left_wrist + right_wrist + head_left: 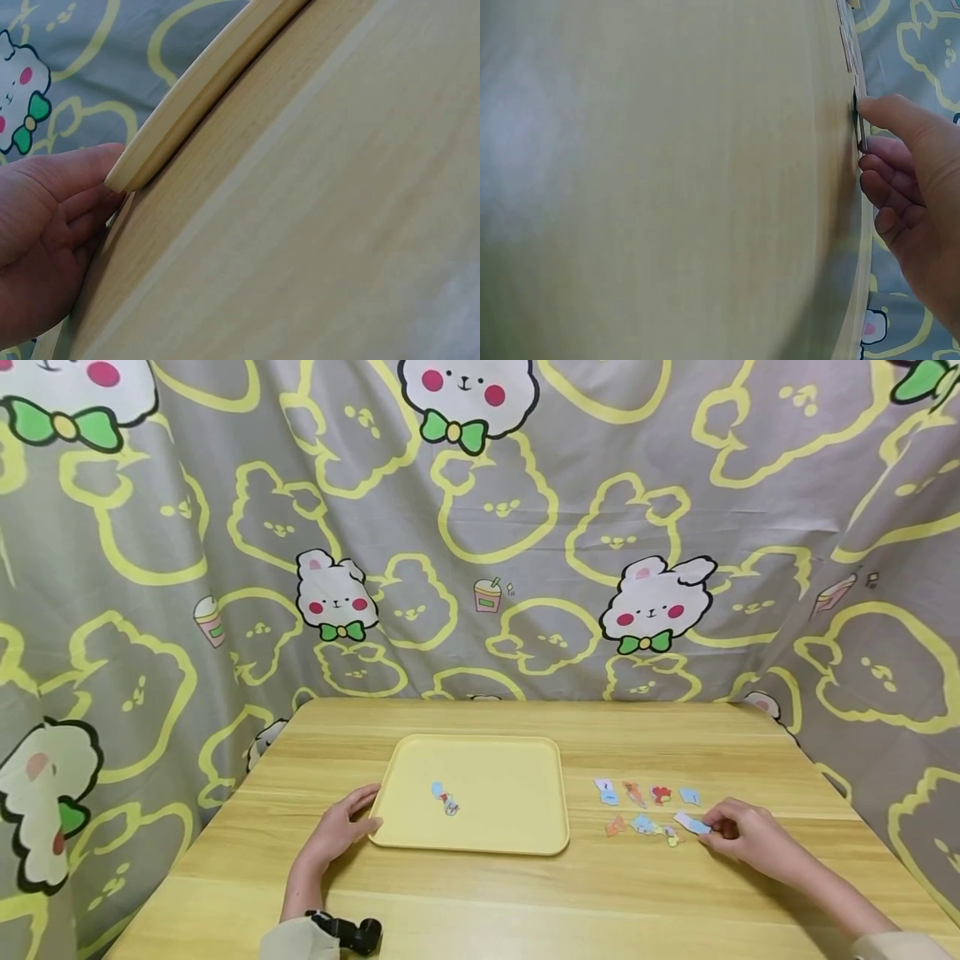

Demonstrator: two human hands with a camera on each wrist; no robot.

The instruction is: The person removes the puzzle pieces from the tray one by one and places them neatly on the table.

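Observation:
My left hand (335, 829) is at the left side of a yellow tray (510, 760). Its thumb lies on the tray's rim (161, 124) and the fingers are against the outer side, seen close up in the left wrist view. Between thumb and fingertips, my right hand (752, 837) pinches a light blue and pale pink puzzle piece (692, 822). The right wrist view shows that piece only edge-on, tilted at the tabletop. Inside the tray, left of its middle, a few small colourful puzzle pieces (451, 807) lie in a joined-looking chain.
Several flat puzzle pieces lie right of the tray in two loose rows, among them a red one (661, 794), an orange one (615, 825) and a blue one (689, 796). The wooden table (480, 902) ends at a patterned curtain (525, 635) behind and at both sides.

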